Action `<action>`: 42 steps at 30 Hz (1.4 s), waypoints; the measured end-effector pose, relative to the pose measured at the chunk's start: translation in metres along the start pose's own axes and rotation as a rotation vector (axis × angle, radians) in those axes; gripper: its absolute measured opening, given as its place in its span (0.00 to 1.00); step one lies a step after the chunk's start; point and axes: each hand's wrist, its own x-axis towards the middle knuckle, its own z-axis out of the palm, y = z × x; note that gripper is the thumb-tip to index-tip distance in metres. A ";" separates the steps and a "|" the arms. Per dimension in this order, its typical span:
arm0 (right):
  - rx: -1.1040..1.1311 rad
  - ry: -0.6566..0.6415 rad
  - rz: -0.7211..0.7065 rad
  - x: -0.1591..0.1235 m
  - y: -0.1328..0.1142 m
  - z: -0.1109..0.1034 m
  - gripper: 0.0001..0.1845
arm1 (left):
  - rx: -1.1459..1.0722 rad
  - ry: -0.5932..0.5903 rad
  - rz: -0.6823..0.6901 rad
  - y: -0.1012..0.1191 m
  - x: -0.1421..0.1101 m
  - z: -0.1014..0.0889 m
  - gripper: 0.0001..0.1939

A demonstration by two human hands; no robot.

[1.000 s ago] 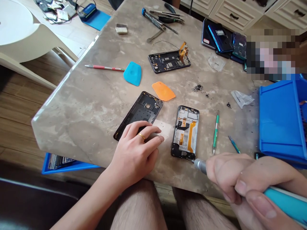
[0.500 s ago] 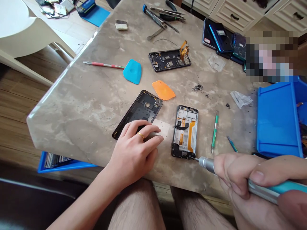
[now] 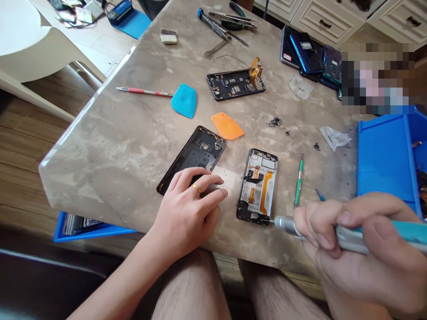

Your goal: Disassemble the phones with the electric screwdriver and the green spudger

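Observation:
My right hand (image 3: 350, 240) grips a teal-bodied electric screwdriver (image 3: 287, 226), its thin bit at the lower right corner of an opened smartphone (image 3: 257, 186) with orange flex cables. My left hand (image 3: 190, 200) lies flat on the lower end of a black phone housing (image 3: 196, 153) and on a beige pad (image 3: 224, 178). The part of the housing under the palm is hidden. Just above my left fingertips is an orange pry pick (image 3: 227, 126), and a blue pry pick (image 3: 184, 101) lies farther up.
The marble table (image 3: 100, 173) also holds a disassembled phone frame (image 3: 235, 84), a green-handled tool (image 3: 300, 184), a red-handled tool (image 3: 145, 92), loose screws (image 3: 275, 122), several stacked phones (image 3: 310, 55) and hand tools (image 3: 227, 24). A blue bin (image 3: 383, 160) stands at right.
My right hand has turned and risen slightly, bringing the screwdriver bit to the phone's lower right corner. The opened phone sits slightly more tilted. My left hand has not moved.

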 end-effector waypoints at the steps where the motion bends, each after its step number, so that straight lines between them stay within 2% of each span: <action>1: 0.026 0.064 0.000 0.003 0.003 0.002 0.10 | 0.002 0.000 0.002 0.000 0.000 0.000 0.14; 5: 0.043 0.287 0.013 0.011 0.011 0.008 0.10 | 0.008 -0.005 -0.001 0.000 0.000 0.000 0.13; 8: 0.042 0.348 0.001 0.011 0.013 0.007 0.10 | 0.013 -0.001 0.002 0.000 0.001 0.000 0.12; 10: 0.050 0.330 0.004 0.008 0.012 0.003 0.11 | 0.013 -0.004 0.004 0.000 0.001 0.000 0.12; 15: 0.093 0.165 0.022 0.003 0.009 -0.005 0.10 | 0.010 -0.006 0.002 0.000 0.002 0.000 0.11; 19: 0.097 0.110 0.016 0.001 0.006 -0.004 0.09 | 0.005 -0.007 -0.005 0.000 0.002 0.000 0.12; 28: 0.088 0.058 0.037 -0.003 0.003 -0.008 0.08 | 0.019 0.001 0.000 0.000 0.001 0.000 0.11; 42: 0.100 0.046 0.028 -0.002 0.006 -0.008 0.08 | 0.015 0.002 0.004 0.000 0.002 0.000 0.11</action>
